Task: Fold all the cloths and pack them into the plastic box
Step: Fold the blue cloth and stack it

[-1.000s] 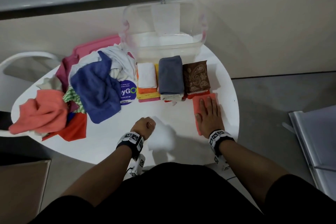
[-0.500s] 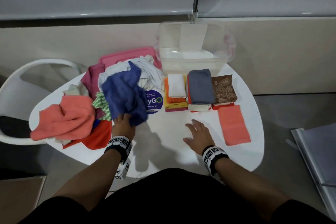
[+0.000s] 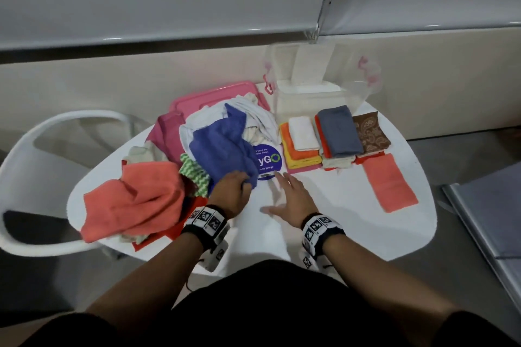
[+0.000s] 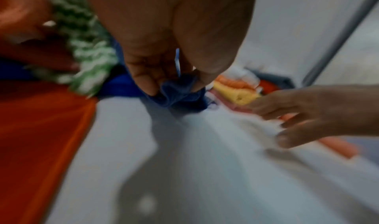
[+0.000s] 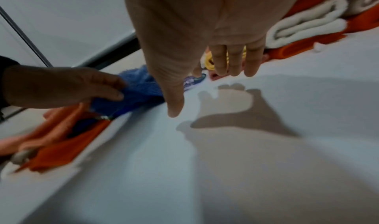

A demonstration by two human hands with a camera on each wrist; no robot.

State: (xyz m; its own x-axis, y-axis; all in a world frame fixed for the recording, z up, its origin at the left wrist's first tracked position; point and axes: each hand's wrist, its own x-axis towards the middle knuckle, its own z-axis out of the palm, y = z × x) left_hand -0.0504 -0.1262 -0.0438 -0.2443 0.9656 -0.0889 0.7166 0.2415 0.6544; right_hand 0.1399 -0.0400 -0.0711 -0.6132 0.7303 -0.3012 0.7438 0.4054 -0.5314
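gripping the near corner of the blue terry cloth (image 3: 222, 146): left hand (image 3: 229, 191), fingers and thumb curled round a bunched fold, as the left wrist view shows. the cloth lies draped over the unfolded pile, on top of a white cloth (image 3: 253, 113) and beside a green-and-white zigzag cloth (image 3: 194, 177). a salmon cloth (image 3: 135, 203) sits crumpled at the left edge of the white table (image 3: 338, 220), over an orange-red cloth (image 3: 166, 234).

right hand (image 3: 290, 200) hovers over bare table just right of the left hand, fingers straight and spread, holding nothing; its shadow falls on the tabletop in the right wrist view. fingertips are near a round purple sticker (image 3: 267, 162) on the table.

folded stacks stand in a row at the far side: a white cloth on orange and yellow ones (image 3: 301, 141), a grey-blue cloth on its stack (image 3: 338, 132), a brown paisley cloth (image 3: 370, 134) on a red one. a folded salmon cloth (image 3: 389, 182) lies flat, alone, just in front of the paisley stack.

clear plastic box (image 3: 318, 93) stands behind the stacks at the far table edge; contents hard to tell through the wall. its pink lid (image 3: 197, 98) lies partly under the pile. a white chair (image 3: 42, 149) is to the left of the table.
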